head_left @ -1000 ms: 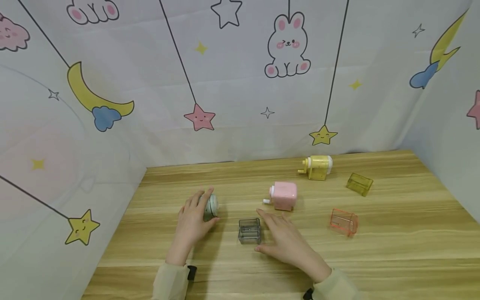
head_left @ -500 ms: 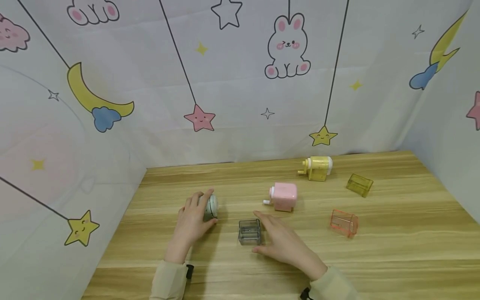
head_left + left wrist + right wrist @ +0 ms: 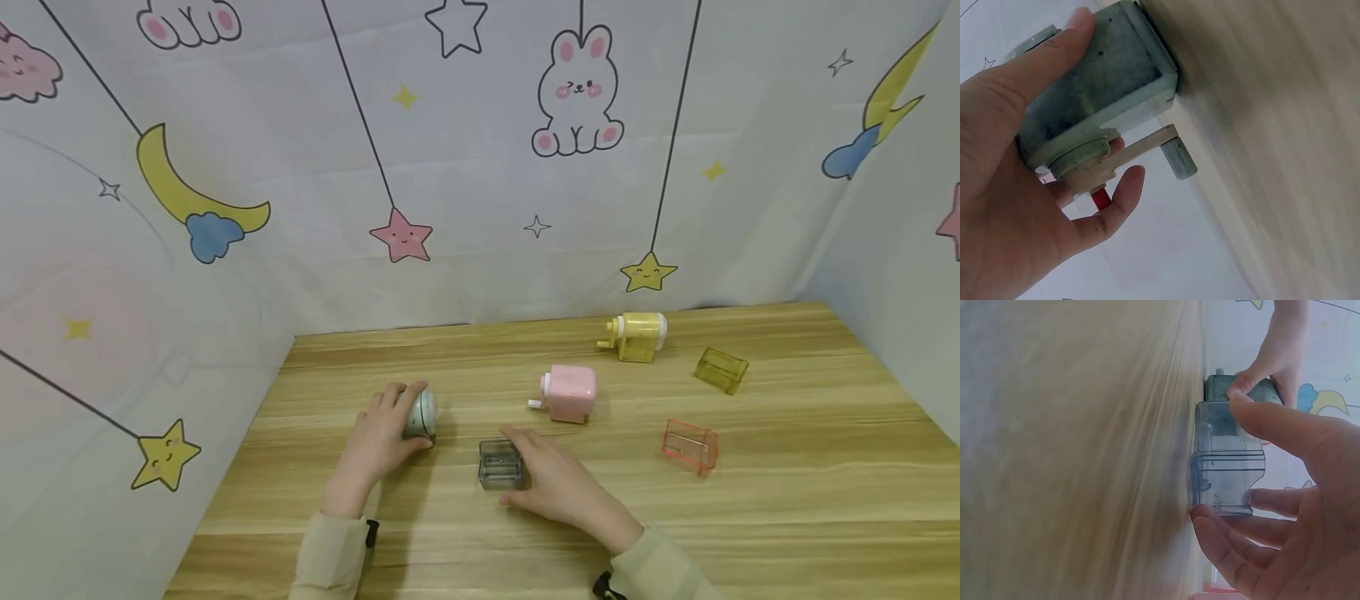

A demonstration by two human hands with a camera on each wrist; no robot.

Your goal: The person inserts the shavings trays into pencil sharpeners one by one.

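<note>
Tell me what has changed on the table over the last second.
The right hand has moved left, so its thumb and fingers now reach further around the small gray tray; whether it grips it yet is unclear. Nothing was visibly let go. The left hand still holds the green sharpener. The pink sharpener, yellow sharpener and other trays stayed put.

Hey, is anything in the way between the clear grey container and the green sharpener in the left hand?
No object shows between the grey container and green sharpener in the head view, just tabletop. Only the thumb of the left hand, at the sharpener's near side, borders that gap.
</note>
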